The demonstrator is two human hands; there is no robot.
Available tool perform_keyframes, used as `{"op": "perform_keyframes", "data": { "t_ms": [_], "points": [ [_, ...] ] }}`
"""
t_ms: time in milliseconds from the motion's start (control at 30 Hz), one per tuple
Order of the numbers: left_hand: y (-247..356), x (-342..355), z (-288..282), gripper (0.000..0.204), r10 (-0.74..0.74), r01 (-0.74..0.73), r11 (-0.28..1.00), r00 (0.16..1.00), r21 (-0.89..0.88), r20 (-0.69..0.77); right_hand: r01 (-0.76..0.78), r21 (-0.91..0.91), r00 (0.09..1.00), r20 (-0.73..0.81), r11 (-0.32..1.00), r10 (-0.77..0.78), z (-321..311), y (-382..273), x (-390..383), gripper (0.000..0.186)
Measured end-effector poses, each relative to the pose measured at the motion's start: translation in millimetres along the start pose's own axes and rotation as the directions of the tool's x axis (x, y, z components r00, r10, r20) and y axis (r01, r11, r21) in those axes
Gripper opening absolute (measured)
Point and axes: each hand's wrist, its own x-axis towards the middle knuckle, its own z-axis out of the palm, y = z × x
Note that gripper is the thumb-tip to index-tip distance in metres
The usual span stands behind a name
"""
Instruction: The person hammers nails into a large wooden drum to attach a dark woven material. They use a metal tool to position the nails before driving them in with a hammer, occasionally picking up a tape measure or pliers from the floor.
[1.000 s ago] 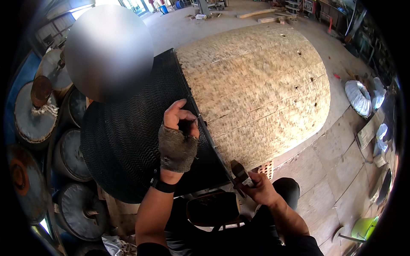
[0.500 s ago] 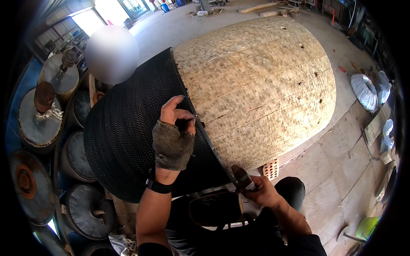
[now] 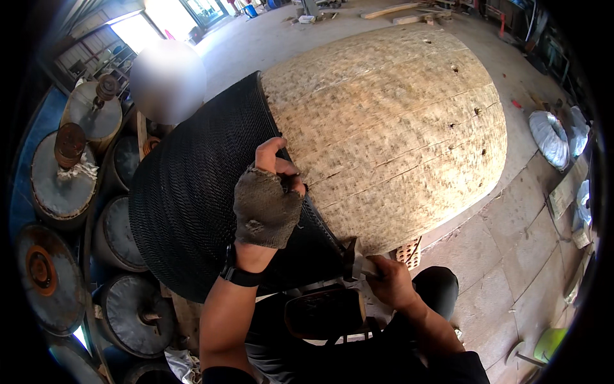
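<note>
A big barrel-shaped drum of pale, dark-flecked wood slats lies on its side across the middle. Black ribbed sheeting is wrapped around its left part, with its border running across the drum. My left hand, in a worn grey fingerless glove, rests at that border. Its fingers are curled together over the edge; whatever they pinch is hidden. Lower right, my right hand grips a hammer by its handle. The hammer's head is beside the sheeting's lower edge, close to the wood.
Several round metal-ended rollers crowd the left side. A perforated brick sits under the drum. White-wrapped coils and a green container lie on the right. Lumber is at the back. A person with a blurred head is beyond the sheeting.
My left hand has shifted slightly right along the sheeting's border. The hammer has turned in my right hand, so its head now stands crosswise to how it was. The drum looks unmoved.
</note>
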Motion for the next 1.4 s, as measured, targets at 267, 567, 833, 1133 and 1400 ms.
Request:
{"op": "perform_keyframes", "data": {
  "t_ms": [267,567,833,1133,1400],
  "points": [
    [5,-3,9,0.062,-0.038,0.036,0.998,0.999,-0.052,-0.025,-0.082,0.057,0.996,-0.026,0.995,0.084,14,-5,-8,0.039],
    [-1,-4,14,0.063,0.0,0.0,1.0,0.995,-0.003,-0.099,-0.031,0.038,0.994,-0.105,0.999,0.034,-3,-22,-11,0.035],
    [-7,-5,15,0.06,0.096,-0.092,0.995,0.985,0.033,-0.141,-0.212,0.186,0.977,0.07,0.959,0.202,1,-21,-15,0.034],
    [-4,-9,14,0.063,0.101,-0.104,0.995,0.985,-0.009,-0.139,-0.171,0.168,0.984,0.069,0.971,0.162,5,-23,-13,0.033],
    [-8,-15,23,0.063,0.036,-0.064,0.99,0.977,-0.129,-0.212,-0.049,0.035,0.989,-0.14,0.998,0.054,-3,-23,-14,0.03]
  ]
}}
